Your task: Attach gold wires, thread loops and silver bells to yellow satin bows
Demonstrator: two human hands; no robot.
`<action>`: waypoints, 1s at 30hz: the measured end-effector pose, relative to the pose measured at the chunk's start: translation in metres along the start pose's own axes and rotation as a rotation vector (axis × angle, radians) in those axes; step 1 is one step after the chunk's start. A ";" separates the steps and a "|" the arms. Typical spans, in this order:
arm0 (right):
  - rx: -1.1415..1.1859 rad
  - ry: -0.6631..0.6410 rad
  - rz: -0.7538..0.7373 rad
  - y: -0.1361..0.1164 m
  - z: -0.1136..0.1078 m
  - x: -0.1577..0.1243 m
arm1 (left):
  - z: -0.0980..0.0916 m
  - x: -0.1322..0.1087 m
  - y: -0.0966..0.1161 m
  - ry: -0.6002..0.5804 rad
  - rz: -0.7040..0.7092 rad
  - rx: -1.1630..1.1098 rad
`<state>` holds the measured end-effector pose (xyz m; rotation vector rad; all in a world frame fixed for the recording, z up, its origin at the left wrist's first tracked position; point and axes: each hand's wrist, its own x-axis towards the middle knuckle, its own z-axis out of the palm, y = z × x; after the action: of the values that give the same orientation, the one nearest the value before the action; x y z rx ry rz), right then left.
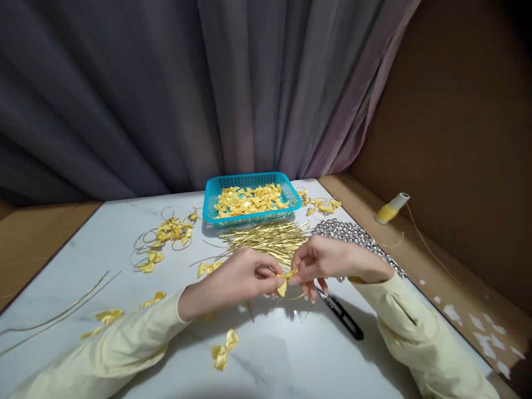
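My left hand [243, 277] and my right hand [320, 260] meet over the middle of the white table [103, 233], both pinched on one small yellow ribbon bow [285, 281] between their fingertips. Just behind them lies a heap of thin gold cord pieces [268, 238]. A black thread snipper [343, 315] rests on the table under my right wrist. Both arms wear pale yellow sleeves.
A turquoise basket [211, 194] of yellow bows stands at the back. Finished bows on gold loops [170, 231] lie left, loose bows [222, 352] lie near me, and silver beads [353, 235] lie right. A yellow thread spool [390, 209] sits on the wooden ledge. Grey curtain behind.
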<state>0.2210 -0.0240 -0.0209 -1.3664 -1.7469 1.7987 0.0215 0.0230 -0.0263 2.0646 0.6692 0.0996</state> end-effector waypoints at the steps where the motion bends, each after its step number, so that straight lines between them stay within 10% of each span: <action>1: 0.010 -0.009 -0.004 0.001 0.000 0.001 | 0.000 0.000 0.000 -0.002 -0.006 -0.011; 30: 0.036 0.013 -0.095 0.001 0.004 0.001 | -0.009 0.006 -0.002 -0.245 -0.170 -0.447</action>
<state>0.2180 -0.0264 -0.0230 -1.2566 -1.7335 1.7591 0.0234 0.0335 -0.0243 1.5542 0.6040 -0.0938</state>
